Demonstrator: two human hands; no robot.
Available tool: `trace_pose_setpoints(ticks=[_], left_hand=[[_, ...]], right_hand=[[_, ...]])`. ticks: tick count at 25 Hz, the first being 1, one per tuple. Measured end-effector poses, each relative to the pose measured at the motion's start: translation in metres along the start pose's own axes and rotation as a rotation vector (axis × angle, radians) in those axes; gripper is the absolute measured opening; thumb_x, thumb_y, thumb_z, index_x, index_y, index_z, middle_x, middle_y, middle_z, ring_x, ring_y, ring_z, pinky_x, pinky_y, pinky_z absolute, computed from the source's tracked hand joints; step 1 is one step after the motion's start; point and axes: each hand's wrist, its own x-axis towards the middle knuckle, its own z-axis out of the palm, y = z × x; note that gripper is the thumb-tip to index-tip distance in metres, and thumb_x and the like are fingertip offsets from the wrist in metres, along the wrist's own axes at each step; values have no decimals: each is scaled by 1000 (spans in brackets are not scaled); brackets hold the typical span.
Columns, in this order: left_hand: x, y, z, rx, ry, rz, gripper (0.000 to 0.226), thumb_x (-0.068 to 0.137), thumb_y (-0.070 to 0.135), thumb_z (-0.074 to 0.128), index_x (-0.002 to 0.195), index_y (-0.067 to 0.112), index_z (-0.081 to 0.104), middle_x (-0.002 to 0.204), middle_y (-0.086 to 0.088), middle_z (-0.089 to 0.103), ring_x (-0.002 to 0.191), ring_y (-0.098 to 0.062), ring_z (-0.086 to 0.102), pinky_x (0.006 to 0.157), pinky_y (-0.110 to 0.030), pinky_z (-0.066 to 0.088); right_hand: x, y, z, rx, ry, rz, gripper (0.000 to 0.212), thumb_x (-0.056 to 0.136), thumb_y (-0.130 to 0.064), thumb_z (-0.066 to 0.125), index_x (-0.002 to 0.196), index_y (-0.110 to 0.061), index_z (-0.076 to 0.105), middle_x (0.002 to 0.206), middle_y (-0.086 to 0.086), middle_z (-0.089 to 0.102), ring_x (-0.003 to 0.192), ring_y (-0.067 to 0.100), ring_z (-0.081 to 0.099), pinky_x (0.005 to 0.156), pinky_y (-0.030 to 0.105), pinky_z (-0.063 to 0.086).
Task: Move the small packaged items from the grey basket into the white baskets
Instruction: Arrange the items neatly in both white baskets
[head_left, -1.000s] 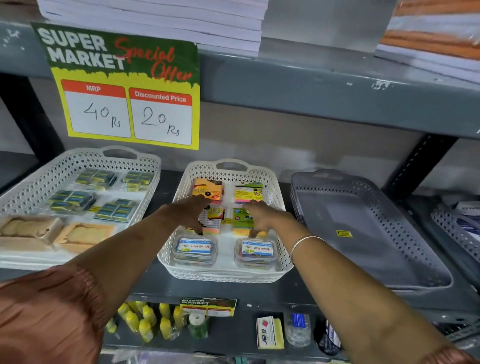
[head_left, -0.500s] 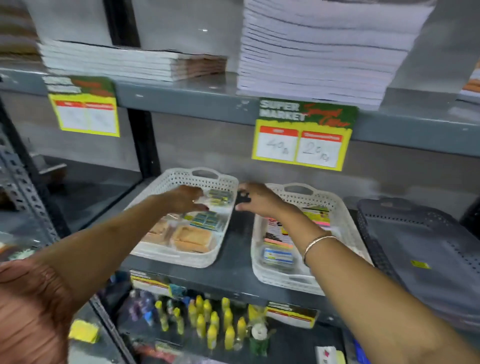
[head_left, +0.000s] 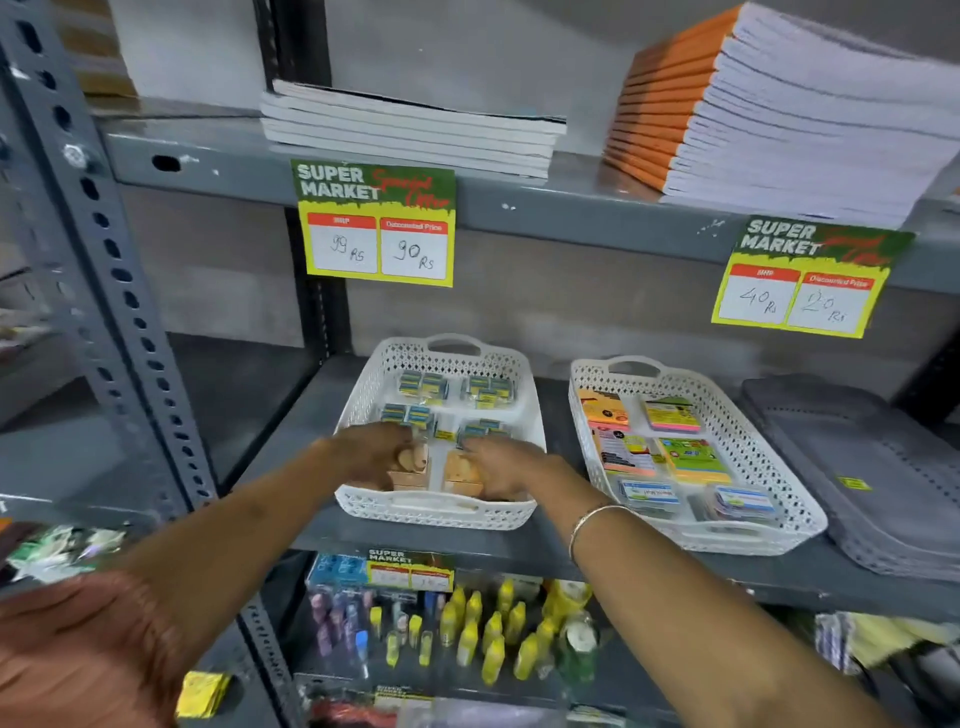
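Both my hands are inside the left white basket (head_left: 452, 513) on the middle shelf. My left hand (head_left: 371, 451) curls its fingers over the left tan pack (head_left: 413, 470) at the basket's front. My right hand (head_left: 501, 462) lies flat on the right tan pack (head_left: 460, 470), fingers spread. Small blue-green packs (head_left: 423, 385) fill the back of this basket. The right white basket (head_left: 737, 540) holds sticky-note packs (head_left: 672, 415) and small clear boxes (head_left: 649, 493). Further right, the grey basket (head_left: 883, 519) shows only a yellow sticker (head_left: 852, 483) on its floor.
Price cards (head_left: 376, 223) hang from the upper shelf edge (head_left: 571, 218), which carries stacks of notebooks (head_left: 779, 114). A perforated steel upright (head_left: 104, 270) stands at the left. The lower shelf holds yellow glue bottles (head_left: 493, 634) and pens.
The view swung left and closer. My hands left the right white basket, crossed to the left one and came down from its back onto the tan packs at the front.
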Motion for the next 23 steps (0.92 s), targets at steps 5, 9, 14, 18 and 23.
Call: trace_pose_setpoints(ticks=[5,9,14,18,23], left_hand=[[-4,-11,1,469,-12,81,47,76,17,69,118,15,48,111,-2,58,97,-20,55,73,-23,39],[-2,-6,2,276,-30,55,49,82,13,64,126,12,43,128,-1,50,94,-14,53,72,-14,39],[18,-13,-12,242,23,128,79,79,40,67,139,11,26,141,-9,41,122,-24,44,101,-30,37],[49,-24,-28,270,164,79,68,86,34,60,138,6,27,142,-16,35,128,-29,36,102,-39,35],[79,-39,-20,358,43,80,80,78,27,70,140,5,25,144,-17,32,130,-30,32,105,-40,32]], right_hand=[[-2,-4,1,-36,8,33,72,84,-26,68,146,-15,31,144,13,48,130,32,48,102,43,46],[1,-4,4,-7,-10,52,71,83,-29,69,143,-13,35,143,13,49,128,32,49,103,43,45],[12,12,-27,311,32,134,69,88,-36,64,144,-8,36,149,13,42,135,28,44,110,35,38],[38,41,-27,207,90,199,64,85,-24,67,141,-7,40,143,16,46,129,31,48,106,40,44],[70,48,-1,89,-40,140,71,83,-25,69,143,-8,34,141,19,43,129,35,45,106,43,43]])
